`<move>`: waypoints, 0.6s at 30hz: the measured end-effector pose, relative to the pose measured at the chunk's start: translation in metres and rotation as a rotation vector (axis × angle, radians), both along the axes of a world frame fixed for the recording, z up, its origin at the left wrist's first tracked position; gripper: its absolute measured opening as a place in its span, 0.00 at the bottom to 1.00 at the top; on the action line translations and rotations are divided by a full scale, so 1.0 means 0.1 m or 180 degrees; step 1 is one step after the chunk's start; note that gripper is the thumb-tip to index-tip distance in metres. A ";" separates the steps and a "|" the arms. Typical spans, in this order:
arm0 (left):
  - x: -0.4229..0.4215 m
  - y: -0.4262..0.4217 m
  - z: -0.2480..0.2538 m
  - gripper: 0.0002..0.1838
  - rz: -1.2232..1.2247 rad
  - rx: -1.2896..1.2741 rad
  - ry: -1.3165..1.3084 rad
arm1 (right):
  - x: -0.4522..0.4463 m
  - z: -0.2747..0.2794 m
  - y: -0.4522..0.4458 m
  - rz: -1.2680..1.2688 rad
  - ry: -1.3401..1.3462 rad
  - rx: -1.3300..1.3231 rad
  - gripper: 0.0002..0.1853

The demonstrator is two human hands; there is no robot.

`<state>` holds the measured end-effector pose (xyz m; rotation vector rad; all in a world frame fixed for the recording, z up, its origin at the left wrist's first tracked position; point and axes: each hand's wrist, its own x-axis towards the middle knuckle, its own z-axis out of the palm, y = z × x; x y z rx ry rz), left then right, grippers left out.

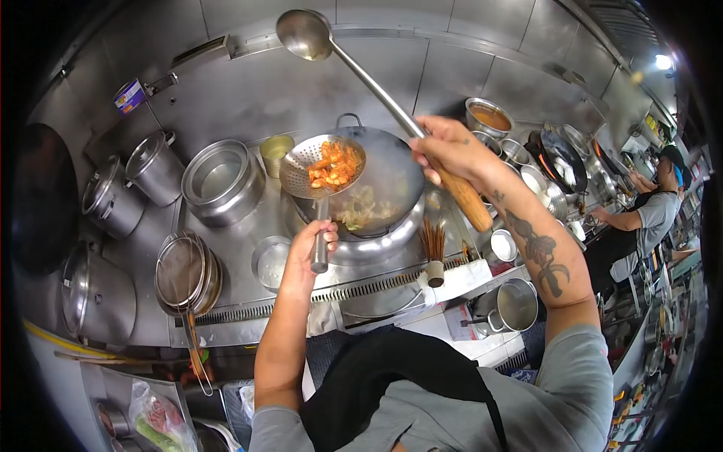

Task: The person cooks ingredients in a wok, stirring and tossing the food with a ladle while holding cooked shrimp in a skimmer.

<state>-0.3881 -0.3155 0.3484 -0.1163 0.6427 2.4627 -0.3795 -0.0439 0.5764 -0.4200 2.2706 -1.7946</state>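
Presently listed: orange pieces, seemingly cooked, held in a strainer beside vegetables, uncombined, left steaming in the wok; strainer handle, enclosed by the left hand; ladle, raised, clasped by the right hand.

Long-handled silver ladle: smooth, glossy metal, with a brown wooden grip. Round perforated strainer: metal, its handle smooth and satin. Wide dark wok looked metal — matt inside. Grey wall panels were metal, dully reflective. Black apron: matt cloth — clear bag: thin, wrinkled, glossy plastic.
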 end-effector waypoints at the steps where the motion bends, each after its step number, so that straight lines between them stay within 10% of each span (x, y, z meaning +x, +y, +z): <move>1: 0.05 -0.06 -0.02 0.08 0.0065 0.0042 0.0024 | 0.00 -0.14 0.10 0.0000 -0.0276 -0.0214 0.05; 8: 0.73 -0.78 -0.30 0.15 0.0623 -0.0371 0.0172 | 0.20 -1.24 0.80 -0.0161 -0.0897 0.0057 0.07; 18: 1.83 -1.43 -1.20 0.20 0.1102 -0.0727 -0.0417 | 1.14 -1.29 1.71 0.0293 0.0275 0.3370 0.28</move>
